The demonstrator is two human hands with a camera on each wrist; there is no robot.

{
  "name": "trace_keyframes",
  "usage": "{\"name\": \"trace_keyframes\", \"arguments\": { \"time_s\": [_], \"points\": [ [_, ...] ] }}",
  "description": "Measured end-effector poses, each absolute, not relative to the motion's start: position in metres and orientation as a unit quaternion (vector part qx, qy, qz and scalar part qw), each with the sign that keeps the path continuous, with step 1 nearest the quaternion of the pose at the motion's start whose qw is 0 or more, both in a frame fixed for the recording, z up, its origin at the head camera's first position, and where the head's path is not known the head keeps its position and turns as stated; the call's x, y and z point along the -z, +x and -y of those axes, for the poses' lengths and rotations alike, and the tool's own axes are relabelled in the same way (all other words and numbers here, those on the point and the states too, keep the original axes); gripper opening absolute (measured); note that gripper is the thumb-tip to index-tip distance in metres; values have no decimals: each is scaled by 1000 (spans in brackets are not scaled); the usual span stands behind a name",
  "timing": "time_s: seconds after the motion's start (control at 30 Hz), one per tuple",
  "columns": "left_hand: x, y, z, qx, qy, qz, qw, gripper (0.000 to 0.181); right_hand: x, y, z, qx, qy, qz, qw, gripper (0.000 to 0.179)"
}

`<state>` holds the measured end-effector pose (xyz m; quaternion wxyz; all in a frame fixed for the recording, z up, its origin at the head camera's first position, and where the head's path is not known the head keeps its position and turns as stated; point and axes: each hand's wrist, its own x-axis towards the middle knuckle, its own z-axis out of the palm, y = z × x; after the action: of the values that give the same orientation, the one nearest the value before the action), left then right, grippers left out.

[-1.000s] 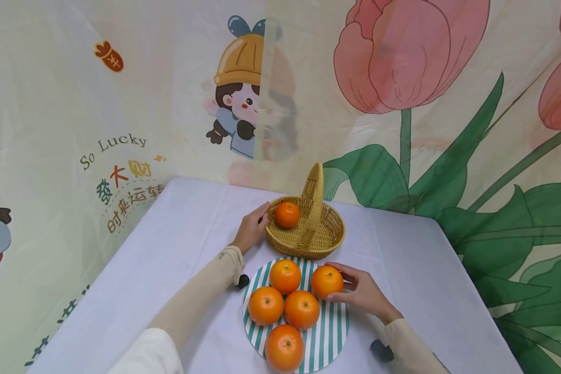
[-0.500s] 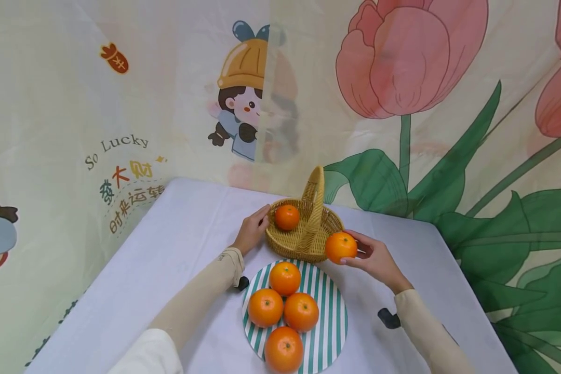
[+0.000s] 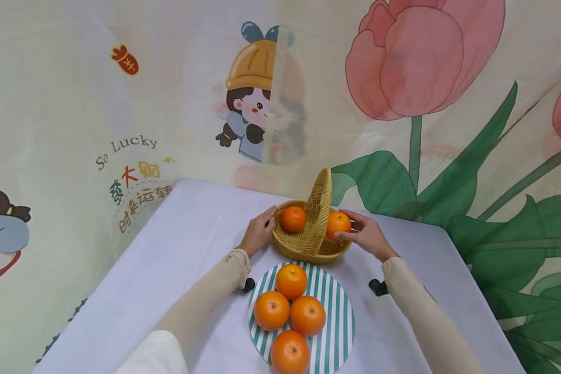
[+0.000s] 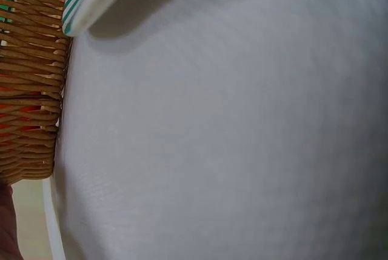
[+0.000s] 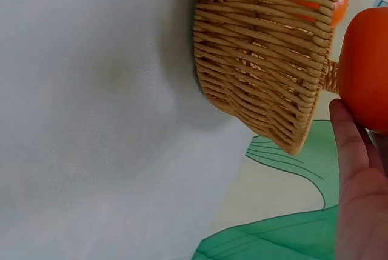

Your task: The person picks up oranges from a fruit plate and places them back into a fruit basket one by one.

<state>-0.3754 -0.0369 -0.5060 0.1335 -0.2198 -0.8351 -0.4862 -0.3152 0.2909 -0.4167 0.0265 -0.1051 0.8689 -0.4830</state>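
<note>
My right hand (image 3: 368,235) holds an orange (image 3: 338,224) between thumb and fingers, over the right side of the wicker basket (image 3: 310,255). In the right wrist view, this orange (image 5: 367,69) sits just above the rim, with fingertips against its skin. Left of the basket's arched handle, another orange (image 3: 293,219) lies inside. My left hand (image 3: 258,231) rests at the basket's left rim, its fingers against the outside. Only a sliver of that hand (image 4: 7,226) shows in the left wrist view, beside the basket's woven wall (image 4: 30,102).
A round plate with green and white stripes (image 3: 338,311) lies in front of the basket, bearing several oranges (image 3: 291,281). A white cloth (image 3: 191,234) covers the table. Behind stands a printed curtain (image 3: 191,104) with tulips and a cartoon figure.
My right hand has taken an orange from the plate's right side and carried it forward over the basket's right half. My left hand has stayed at the basket's left rim.
</note>
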Motion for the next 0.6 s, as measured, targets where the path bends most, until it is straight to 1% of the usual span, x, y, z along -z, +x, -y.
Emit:
{"name": "trace_keyframes", "arguments": {
  "time_s": [0.23, 0.47, 0.6],
  "points": [
    [507, -379, 31, 472, -215, 846, 127, 43, 423, -334, -290, 485, -89, -869, 43, 78],
    [506, -378, 33, 470, -210, 849, 120, 43, 430, -349, -284, 493, -78, -865, 48, 81],
    [504, -377, 35, 469, -213, 848, 126, 42, 433, -355, -281, 493, -74, -866, 52, 80]
  ]
}}
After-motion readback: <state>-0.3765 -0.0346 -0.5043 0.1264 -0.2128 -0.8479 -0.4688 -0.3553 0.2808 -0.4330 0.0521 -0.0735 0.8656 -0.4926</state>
